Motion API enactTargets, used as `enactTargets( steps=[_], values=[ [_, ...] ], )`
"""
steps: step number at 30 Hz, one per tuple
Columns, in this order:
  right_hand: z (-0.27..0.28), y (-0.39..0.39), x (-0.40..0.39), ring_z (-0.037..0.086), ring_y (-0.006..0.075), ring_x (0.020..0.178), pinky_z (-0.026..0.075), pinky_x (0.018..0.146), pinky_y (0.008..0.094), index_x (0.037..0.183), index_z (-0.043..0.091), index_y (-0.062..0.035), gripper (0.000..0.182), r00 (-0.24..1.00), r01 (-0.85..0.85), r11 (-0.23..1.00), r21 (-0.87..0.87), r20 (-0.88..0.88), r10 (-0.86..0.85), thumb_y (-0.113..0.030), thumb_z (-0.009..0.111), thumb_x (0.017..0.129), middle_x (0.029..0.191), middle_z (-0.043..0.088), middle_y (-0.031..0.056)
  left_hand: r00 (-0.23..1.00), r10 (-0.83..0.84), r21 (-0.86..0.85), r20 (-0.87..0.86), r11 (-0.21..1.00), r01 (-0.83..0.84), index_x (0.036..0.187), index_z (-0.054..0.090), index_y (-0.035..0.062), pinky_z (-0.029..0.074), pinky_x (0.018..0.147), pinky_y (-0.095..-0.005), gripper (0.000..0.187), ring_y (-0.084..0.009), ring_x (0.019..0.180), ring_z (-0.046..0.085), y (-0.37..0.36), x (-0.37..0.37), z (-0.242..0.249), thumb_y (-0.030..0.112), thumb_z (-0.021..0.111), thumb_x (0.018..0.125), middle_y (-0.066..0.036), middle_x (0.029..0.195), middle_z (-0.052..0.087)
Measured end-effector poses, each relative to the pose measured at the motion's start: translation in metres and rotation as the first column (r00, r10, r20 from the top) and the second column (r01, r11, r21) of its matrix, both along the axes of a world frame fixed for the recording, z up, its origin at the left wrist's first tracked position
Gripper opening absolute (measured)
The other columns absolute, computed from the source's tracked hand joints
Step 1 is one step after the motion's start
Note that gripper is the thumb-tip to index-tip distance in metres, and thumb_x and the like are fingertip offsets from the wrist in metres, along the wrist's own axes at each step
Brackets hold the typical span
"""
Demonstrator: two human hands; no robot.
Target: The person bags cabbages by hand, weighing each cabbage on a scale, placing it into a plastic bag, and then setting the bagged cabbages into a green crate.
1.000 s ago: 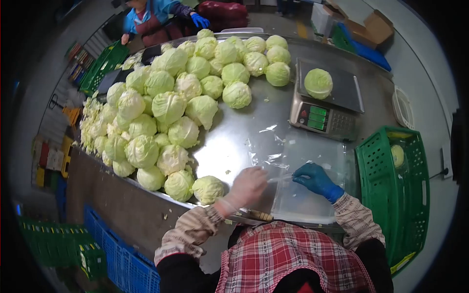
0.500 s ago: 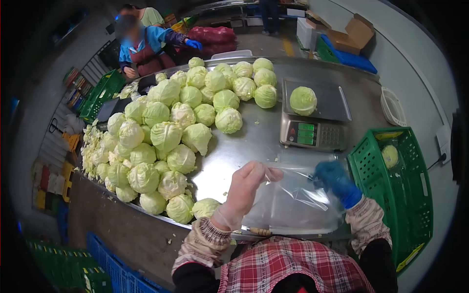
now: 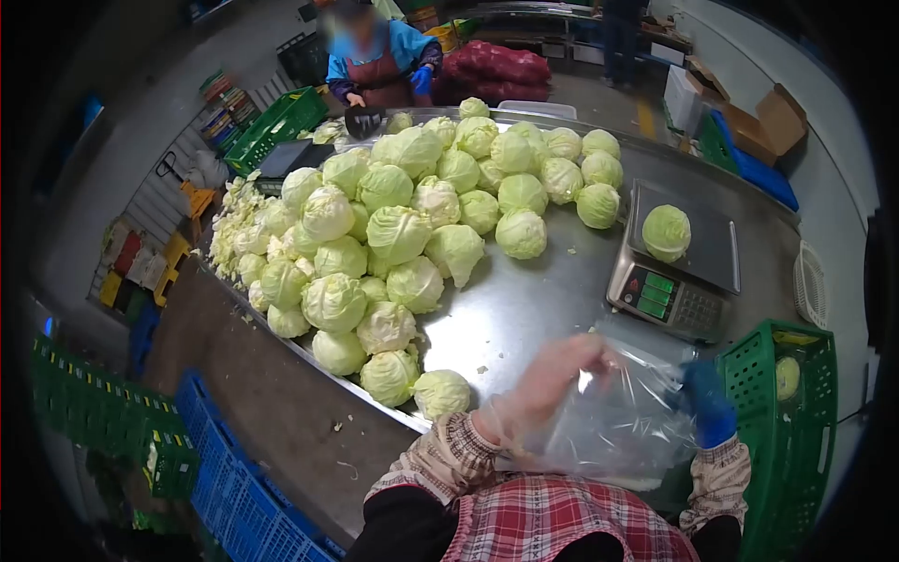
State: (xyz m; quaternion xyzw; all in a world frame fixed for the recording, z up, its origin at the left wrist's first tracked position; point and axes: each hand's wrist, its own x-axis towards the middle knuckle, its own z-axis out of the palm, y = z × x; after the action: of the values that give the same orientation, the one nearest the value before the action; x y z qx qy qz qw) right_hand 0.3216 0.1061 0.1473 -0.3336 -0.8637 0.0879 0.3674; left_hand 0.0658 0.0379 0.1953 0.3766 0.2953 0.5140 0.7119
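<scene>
My left hand (image 3: 552, 379), in a thin clear glove, pinches one edge of a clear plastic bag (image 3: 623, 417) above the steel table's front. On the bag's other side, my right hand (image 3: 709, 405) in a blue glove is closed on its edge; motion blurs those fingers somewhat. The bag is stretched between both hands, with no cabbage visible inside. Beyond it stands a digital scale (image 3: 688, 314) with a lit green display, and one cabbage (image 3: 667, 233) rests on its plate. A large heap of cabbages (image 3: 398, 234) covers the table's left and back.
A green crate (image 3: 763, 375) beside my right hand holds a wrapped cabbage (image 3: 788, 377). A white basket (image 3: 811, 286) sits at the table's right edge. Across the table a co-worker (image 3: 384, 61) stands near a dark scale (image 3: 295, 159). Blue crates (image 3: 234, 487) line the floor at left.
My head view has turned left, so the scene appears shifted right. The bag is held up and spread more between my hands. The scale's cabbage stays in place.
</scene>
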Motion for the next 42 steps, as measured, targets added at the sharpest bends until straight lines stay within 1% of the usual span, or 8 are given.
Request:
enactTargets(
  steps=[4,10,14,18,26,33,35,42],
  values=[
    [-0.007,-0.01,0.007,0.061,0.0186,0.069,0.048,0.07,0.0283,0.083,0.063,0.0008,0.024,0.853,-0.507,0.015,-0.862,-0.504,-0.138,-0.018,0.073,0.072,0.063,0.059,0.0073,0.931,0.278,-0.104,0.238,0.96,-0.26,0.079,0.057,0.0035,0.041,0.046,-0.0254,0.043,-0.0121,0.052,0.051,-0.001,0.005,-0.008,0.036,0.036,0.098,-0.006,0.065,0.056],
    [-0.003,0.014,0.006,0.061,0.0208,0.059,0.05,0.062,0.0317,0.076,0.064,-0.0027,0.021,0.519,-0.791,0.404,-0.459,-0.853,0.046,-0.024,0.065,0.079,0.062,0.061,0.007,0.843,-0.028,-0.15,0.537,0.98,0.128,0.092,0.051,0.0036,0.039,0.055,-0.0202,0.027,-0.0077,0.05,0.034,0.003,0.001,-0.025,0.023,0.034,0.099,0.001,0.061,0.039],
    [-0.01,0.021,0.025,0.059,0.0175,0.059,0.049,0.058,0.0296,0.087,0.062,-0.0035,0.012,0.142,-0.987,-0.013,-0.16,-0.837,-0.529,-0.008,0.065,0.076,0.065,0.06,0.0037,0.871,0.021,0.036,0.49,0.998,-0.045,0.087,0.053,0.0066,0.036,0.05,-0.0217,0.026,-0.0089,0.047,0.042,0.028,0.012,-0.024,0.026,0.039,0.097,0.003,0.057,0.042],
    [0.007,0.066,0.003,0.06,0.0095,0.072,0.047,0.063,0.0222,0.096,0.062,-0.0016,0.017,0.835,-0.424,0.266,-0.866,-0.487,-0.254,-0.005,0.064,0.08,0.086,0.064,0.0035,0.869,-0.017,0.078,0.494,0.997,-0.025,0.079,0.053,0.0036,0.032,0.045,-0.0239,0.011,-0.0087,0.045,0.04,0.073,-0.004,-0.015,0.012,0.052,0.086,-0.001,0.06,0.05],
    [-0.053,0.255,-0.02,0.064,0.0257,0.087,0.049,0.077,0.0356,0.102,0.061,0.0017,0.029,0.728,0.558,0.809,-0.185,-0.359,-0.584,-0.022,0.055,0.087,0.095,0.065,0.0178,0.54,0.694,0.361,-0.476,0.714,-0.6,0.095,0.064,-0.0047,0.047,0.068,-0.0338,0.025,-0.0231,0.072,0.062,0.296,0.049,-0.112,0.016,0.057,0.084,-0.014,0.083,0.066],
    [-0.105,0.284,-0.016,0.058,0.0132,0.078,0.049,0.068,0.0296,0.105,0.062,0.0011,0.039,0.614,-0.21,0.521,-0.827,-0.526,-0.588,-0.034,0.049,0.092,0.09,0.063,0.0077,0.182,0.444,0.438,-0.878,0.896,-0.072,0.086,0.065,-0.0032,0.046,0.081,-0.0464,0.057,-0.0438,0.088,0.058,0.345,0.034,-0.171,0.041,0.031,0.095,-0.028,0.089,0.062],
    [-0.077,0.24,-0.008,0.057,0.0119,0.082,0.046,0.072,0.0258,0.106,0.062,0.0034,0.03,0.722,-0.108,0.717,-0.688,-0.551,-0.42,-0.021,0.053,0.091,0.091,0.063,0.0053,0.728,0.259,-0.031,-0.635,0.933,-0.36,0.099,0.061,-0.0035,0.049,0.074,-0.0332,0.033,-0.0266,0.085,0.063,0.279,0.035,-0.097,0.023,0.044,0.092,-0.021,0.096,0.064],
    [0.047,0.104,-0.022,0.058,0.0163,0.074,0.047,0.066,0.0252,0.087,0.061,0.0038,0.024,0.488,-0.381,0.924,0.023,-0.844,0.222,-0.02,0.06,0.085,0.086,0.06,0.0126,0.642,0.754,0.918,-0.138,0.341,-0.204,0.092,0.064,-0.0035,0.051,0.063,-0.0306,0.016,-0.0236,0.078,0.064,0.123,0.022,0.012,0.002,0.061,0.077,-0.016,0.095,0.065]
  ],
)
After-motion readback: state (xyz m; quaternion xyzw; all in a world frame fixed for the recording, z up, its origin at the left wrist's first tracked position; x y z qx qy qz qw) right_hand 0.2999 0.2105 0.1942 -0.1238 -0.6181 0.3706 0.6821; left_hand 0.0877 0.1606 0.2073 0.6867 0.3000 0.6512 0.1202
